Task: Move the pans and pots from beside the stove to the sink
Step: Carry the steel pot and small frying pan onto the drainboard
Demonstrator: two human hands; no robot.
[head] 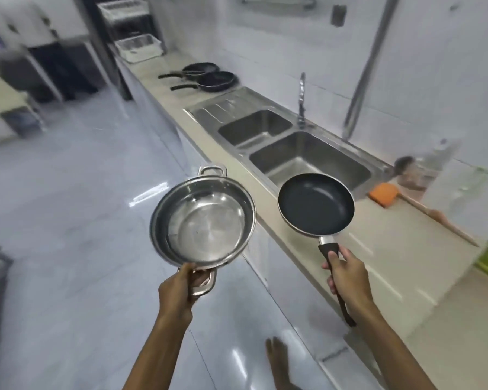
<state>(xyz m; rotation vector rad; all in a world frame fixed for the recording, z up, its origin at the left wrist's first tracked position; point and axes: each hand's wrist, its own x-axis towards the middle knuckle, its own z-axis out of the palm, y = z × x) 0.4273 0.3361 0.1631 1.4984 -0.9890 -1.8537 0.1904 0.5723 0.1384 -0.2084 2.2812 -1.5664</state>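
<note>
My left hand (181, 294) grips the near loop handle of a shiny steel pot (203, 218), held over the floor just off the counter's front edge. My right hand (347, 274) holds the black handle of a dark non-stick frying pan (316, 205), which hangs over the counter in front of the near basin. The steel double sink (372, 161) lies ahead, with both basins empty. Two more black frying pans (217, 80) (200, 68) rest on the counter beyond the sink's drainboard.
A tap (302, 99) rises behind the sink. To the right of the sink lie an orange cloth (383, 194), a wooden stick (445, 222) and blurred bottles (431, 164). A white basket (140, 47) stands at the counter's far end. My bare foot (278, 361) is on the glossy floor.
</note>
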